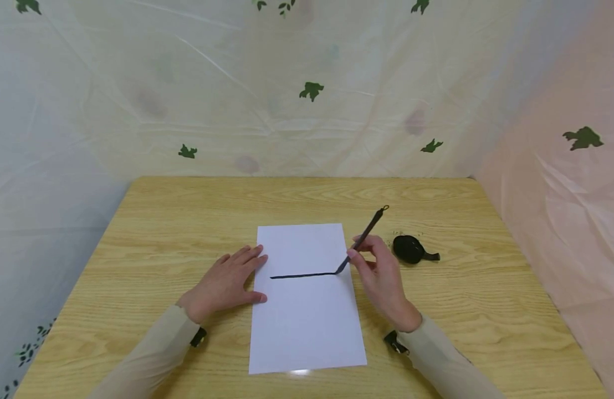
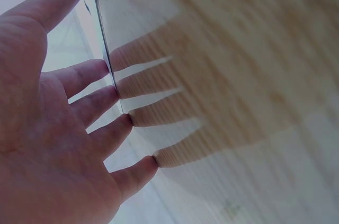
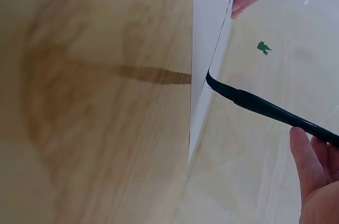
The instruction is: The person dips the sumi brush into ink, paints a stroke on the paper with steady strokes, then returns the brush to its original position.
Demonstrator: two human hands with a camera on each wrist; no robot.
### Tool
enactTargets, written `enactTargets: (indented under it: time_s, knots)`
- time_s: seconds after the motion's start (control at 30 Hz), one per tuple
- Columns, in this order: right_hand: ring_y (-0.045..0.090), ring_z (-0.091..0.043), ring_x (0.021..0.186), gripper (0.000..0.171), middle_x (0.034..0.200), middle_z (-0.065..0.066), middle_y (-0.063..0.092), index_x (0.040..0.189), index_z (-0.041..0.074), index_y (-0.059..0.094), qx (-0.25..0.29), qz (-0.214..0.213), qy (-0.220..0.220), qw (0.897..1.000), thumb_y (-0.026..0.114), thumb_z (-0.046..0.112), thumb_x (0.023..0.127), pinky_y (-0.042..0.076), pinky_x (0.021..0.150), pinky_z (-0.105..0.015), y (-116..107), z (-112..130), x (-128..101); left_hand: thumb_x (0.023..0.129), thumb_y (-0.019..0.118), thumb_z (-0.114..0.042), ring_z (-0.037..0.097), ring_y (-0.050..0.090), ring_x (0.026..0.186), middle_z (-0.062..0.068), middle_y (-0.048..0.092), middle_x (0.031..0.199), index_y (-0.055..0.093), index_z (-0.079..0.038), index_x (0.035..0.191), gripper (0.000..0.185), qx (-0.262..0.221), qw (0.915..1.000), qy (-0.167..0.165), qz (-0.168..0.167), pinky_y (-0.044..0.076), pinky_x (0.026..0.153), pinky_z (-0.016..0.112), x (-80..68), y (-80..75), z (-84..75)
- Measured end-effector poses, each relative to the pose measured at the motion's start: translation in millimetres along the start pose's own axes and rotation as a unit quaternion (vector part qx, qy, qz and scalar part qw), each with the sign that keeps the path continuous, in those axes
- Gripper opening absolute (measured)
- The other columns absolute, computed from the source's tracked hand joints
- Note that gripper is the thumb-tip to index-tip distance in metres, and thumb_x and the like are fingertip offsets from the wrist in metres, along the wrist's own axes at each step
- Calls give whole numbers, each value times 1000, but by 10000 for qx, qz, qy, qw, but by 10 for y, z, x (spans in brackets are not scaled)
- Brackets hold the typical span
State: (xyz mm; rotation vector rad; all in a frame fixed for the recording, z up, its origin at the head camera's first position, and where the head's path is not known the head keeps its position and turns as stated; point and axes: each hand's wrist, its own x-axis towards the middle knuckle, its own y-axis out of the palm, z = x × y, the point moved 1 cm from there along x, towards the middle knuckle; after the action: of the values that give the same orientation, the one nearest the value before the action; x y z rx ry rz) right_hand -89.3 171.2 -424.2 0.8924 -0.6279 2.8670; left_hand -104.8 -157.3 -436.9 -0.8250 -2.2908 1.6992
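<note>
A sheet of white paper (image 1: 307,321) lies on the table, crossed by one black horizontal line (image 1: 302,275). My right hand (image 1: 384,280) pinches a dark writing brush (image 1: 369,228) that leans up to the right. In the right wrist view the bent tip of the brush (image 3: 222,89) touches the paper (image 3: 212,12) at the line's right end. My left hand (image 1: 227,282) rests with spread fingers at the paper's left edge, fingertips on the sheet. In the left wrist view the fingers (image 2: 100,102) are extended and press down.
Right of the right hand sits a small round black ink dish (image 1: 408,249) with a short handle. The wooden table (image 1: 162,221) is glossy. Pale curtains (image 1: 237,83) with green leaf shapes hang behind it and at both sides.
</note>
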Motion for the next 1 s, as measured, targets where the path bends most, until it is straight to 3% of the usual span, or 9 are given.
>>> enactTargets:
  time_s: [0.23,0.37,0.6,0.87,1.0]
  knots:
    - [70,-29,89,26,102,-14,68,115,-6,61,307,-66,55,9995,70,-12,92,60,69,-23,-19,-4,-18,89,79,-50,37,28,154,11,33,167,45,-7,157,87,10,10000,1,7,27,117,66,8,-5,-1]
    - [69,-20,93,26,105,-18,65,116,-8,59,658,-147,139,9976,69,-12,92,61,70,-26,-50,13,-39,89,78,-51,37,29,153,11,33,167,45,-7,157,87,42,10000,-4,4,28,117,66,10,-3,-4]
    - [67,-19,93,28,102,-27,60,117,-15,55,1069,-415,-172,9933,68,-1,97,61,74,-25,-134,78,-34,89,79,-51,38,28,153,10,33,167,45,-8,157,87,25,10000,8,-8,27,117,67,3,2,-2]
    - [67,-11,94,27,107,-14,60,115,-21,47,1387,-559,-297,9883,61,-22,92,61,78,-25,-261,81,-46,89,78,-51,37,27,154,10,32,168,44,-8,157,88,5,10000,14,-10,26,117,67,3,7,2]
    - [68,-11,94,27,107,-12,61,114,-23,46,1620,-677,-329,9839,63,-12,97,61,78,-26,-304,62,-60,89,78,-51,37,26,154,10,31,168,44,-8,158,88,-9,10000,12,0,26,117,67,2,1,3]
